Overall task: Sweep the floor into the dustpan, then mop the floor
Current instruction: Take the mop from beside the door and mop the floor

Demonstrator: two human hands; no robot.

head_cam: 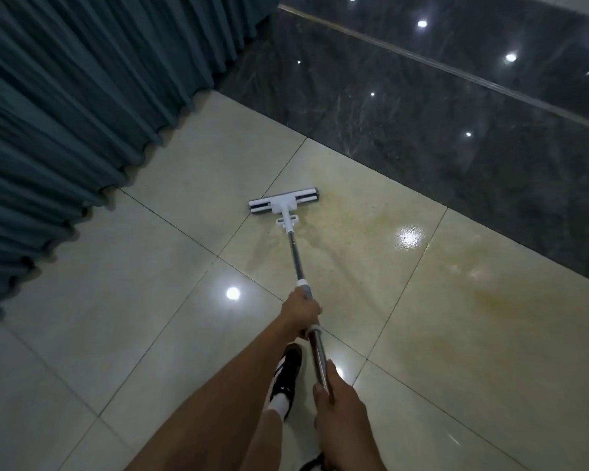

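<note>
A flat mop with a white head [284,203] lies on the cream tiled floor [150,266], its metal pole [296,256] running back toward me. My left hand [301,312] grips the pole at mid-length, just below a white collar. Lower down, my right hand [337,396] grips the near end of the pole. Wet yellowish streaks [405,253] shine on the tiles to the right of the mop head. No dustpan or broom is in view.
Teal curtains [82,113] hang along the left down to the floor. A dark marble wall base [422,113] runs along the far right. My foot in a black shoe with a white sock [286,375] stands under the pole.
</note>
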